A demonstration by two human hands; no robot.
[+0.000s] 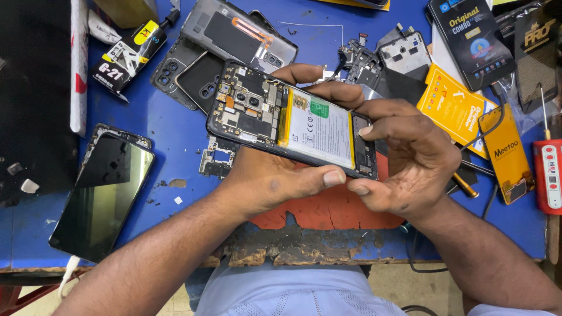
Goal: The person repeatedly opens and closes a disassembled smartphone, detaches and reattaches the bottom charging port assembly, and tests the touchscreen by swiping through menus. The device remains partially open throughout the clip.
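Opened phone clamped in left hand; right hand fingers pinched at its half-hidden lower end.

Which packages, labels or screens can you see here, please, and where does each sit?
Battery label: white, green patch, on the opened phone both hands hold.
Glue tube: black and yellow, upper left.
Orange packet: flat, right.
Dark screen panel: lower left.
Black box: top right.

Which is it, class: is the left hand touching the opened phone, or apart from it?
Touching. The head view shows the left hand cradling the opened phone from beneath, its thumb pressed along the phone's near edge.
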